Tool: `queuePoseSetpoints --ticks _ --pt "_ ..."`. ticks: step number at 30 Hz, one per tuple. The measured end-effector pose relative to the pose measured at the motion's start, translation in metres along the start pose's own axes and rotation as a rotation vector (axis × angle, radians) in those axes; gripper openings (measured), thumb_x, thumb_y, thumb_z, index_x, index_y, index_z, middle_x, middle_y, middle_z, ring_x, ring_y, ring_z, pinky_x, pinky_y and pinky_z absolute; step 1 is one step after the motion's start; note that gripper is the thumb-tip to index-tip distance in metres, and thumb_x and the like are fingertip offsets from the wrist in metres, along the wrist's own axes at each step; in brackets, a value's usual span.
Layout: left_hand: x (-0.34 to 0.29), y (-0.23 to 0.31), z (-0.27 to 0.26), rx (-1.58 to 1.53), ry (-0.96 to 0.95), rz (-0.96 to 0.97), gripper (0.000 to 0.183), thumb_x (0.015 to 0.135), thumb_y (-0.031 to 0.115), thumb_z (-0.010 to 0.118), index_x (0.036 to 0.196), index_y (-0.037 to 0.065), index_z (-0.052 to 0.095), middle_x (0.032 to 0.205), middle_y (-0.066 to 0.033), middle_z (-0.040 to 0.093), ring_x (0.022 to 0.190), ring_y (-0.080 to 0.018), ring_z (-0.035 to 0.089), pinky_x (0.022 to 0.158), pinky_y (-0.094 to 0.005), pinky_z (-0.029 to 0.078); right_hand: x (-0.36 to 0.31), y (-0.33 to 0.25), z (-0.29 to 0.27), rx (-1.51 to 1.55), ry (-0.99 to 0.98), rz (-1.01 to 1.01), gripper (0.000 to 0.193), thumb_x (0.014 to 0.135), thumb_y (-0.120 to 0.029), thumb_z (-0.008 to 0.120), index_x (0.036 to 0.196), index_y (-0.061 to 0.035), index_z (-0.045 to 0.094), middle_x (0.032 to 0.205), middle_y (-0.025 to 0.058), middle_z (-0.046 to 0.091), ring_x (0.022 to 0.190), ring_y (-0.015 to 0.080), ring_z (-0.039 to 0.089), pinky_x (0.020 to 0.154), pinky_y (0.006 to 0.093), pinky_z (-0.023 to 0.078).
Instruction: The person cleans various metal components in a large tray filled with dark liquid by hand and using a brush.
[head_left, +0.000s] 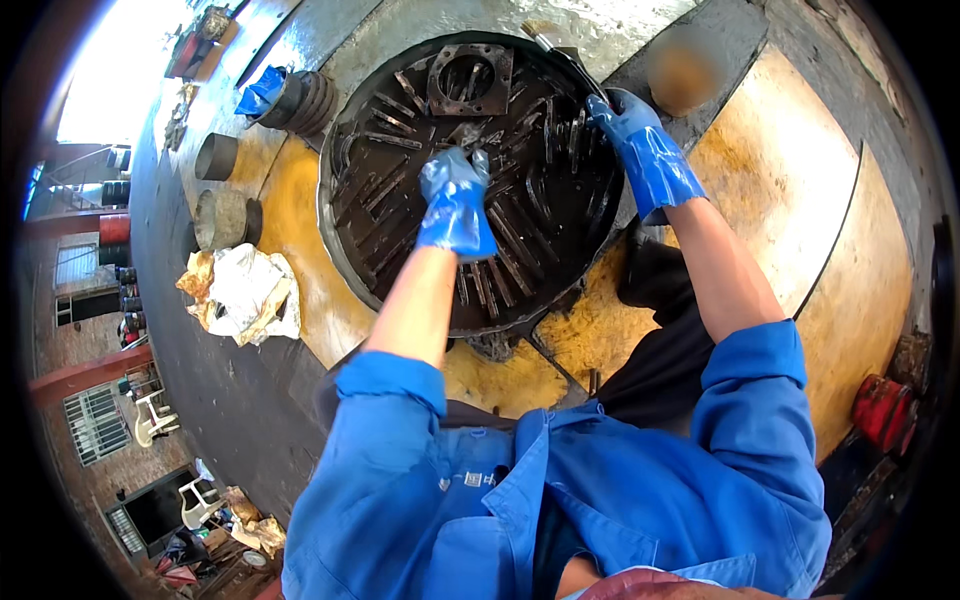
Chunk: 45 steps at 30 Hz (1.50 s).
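My left hand (pixel 455 195), in a blue rubber glove, reaches into a wide round black pan (pixel 327 215). Its fingers are closed, and a small piece at their tips is too unclear to name. Around it, dark wet metal strips (pixel 512 240) lie scattered over the pan's bottom. A square metal plate (pixel 438 82) with a large round hole sits at the pan's far side. At the pan's far right rim, my right hand (pixel 637 140), gloved alike, is wrapped round the handle of a paintbrush (pixel 565 62). The bristles point away to the far left, over the rim.
Left of the pan stand short metal cylinders (pixel 217 157) and a dark ribbed container (pixel 310 103) with blue plastic in it. A crumpled white bag (pixel 255 295) lies nearer. Yellow-stained sheets (pixel 770 150) cover the floor at right. A red can (pixel 882 412) stands far right.
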<state>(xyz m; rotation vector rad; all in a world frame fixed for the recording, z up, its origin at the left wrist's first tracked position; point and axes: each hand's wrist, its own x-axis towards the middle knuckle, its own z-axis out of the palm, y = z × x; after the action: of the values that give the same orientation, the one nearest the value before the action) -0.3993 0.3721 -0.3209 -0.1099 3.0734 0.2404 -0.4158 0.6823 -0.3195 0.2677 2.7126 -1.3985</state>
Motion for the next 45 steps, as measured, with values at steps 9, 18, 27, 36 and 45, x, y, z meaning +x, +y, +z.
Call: queuePoseSetpoints --ticks 9,18,27,36,45 --pt "-0.018 -0.013 -0.01 -0.456 -0.152 -0.092 0.067 0.1 0.053 0.062 0.14 -0.001 0.06 0.138 -0.0298 0.062 0.131 -0.0422 0.059 0.11 -0.0451 0.047 0.002 0.001 0.002 -0.057 0.07 -0.037 0.051 0.101 -0.047 0.066 0.127 -0.0041 0.07 0.097 0.01 0.076 0.081 0.016 0.068 0.079 0.0338 0.055" --pt "-0.032 -0.05 0.014 -0.724 -0.265 -0.246 0.09 0.1 0.07 0.051 0.153 -0.003 0.046 0.15 -0.0282 0.054 0.142 -0.0389 0.05 0.119 -0.0437 0.036 -0.012 -0.026 0.008 -0.11 0.069 0.004 0.06 0.097 -0.057 0.061 0.132 -0.0082 0.067 0.114 0.024 0.073 0.107 0.0396 0.071 0.096 0.0441 0.054" --pt "-0.021 -0.048 0.0 -0.773 -0.417 -0.305 0.081 0.104 0.067 0.043 0.15 0.001 0.052 0.153 -0.0218 0.054 0.142 -0.0382 0.05 0.12 -0.0436 0.036 -0.01 -0.014 0.007 -0.157 0.115 -0.074 0.059 0.096 -0.057 0.061 0.132 -0.0098 0.068 0.112 0.0248 0.073 0.106 0.0403 0.071 0.095 0.0451 0.054" --pt "-0.014 -0.047 -0.002 -0.628 -0.477 -0.281 0.078 0.106 0.062 0.039 0.154 0.001 0.046 0.157 -0.0245 0.047 0.148 -0.0407 0.042 0.123 -0.0455 0.033 -0.008 -0.011 0.009 -0.197 0.155 -0.117 0.052 0.096 -0.052 0.064 0.129 -0.0121 0.069 0.103 0.0224 0.075 0.1 0.0393 0.072 0.09 0.0467 0.056" --pt "-0.006 0.014 -0.018 -0.279 0.083 -0.031 0.067 0.093 0.046 0.065 0.142 0.001 0.057 0.146 -0.0262 0.056 0.133 -0.042 0.057 0.113 -0.049 0.046 -0.015 -0.011 0.003 -0.146 0.131 -0.084 0.054 0.096 -0.054 0.063 0.128 -0.0105 0.07 0.103 0.0216 0.075 0.099 0.0388 0.072 0.088 0.0458 0.056"
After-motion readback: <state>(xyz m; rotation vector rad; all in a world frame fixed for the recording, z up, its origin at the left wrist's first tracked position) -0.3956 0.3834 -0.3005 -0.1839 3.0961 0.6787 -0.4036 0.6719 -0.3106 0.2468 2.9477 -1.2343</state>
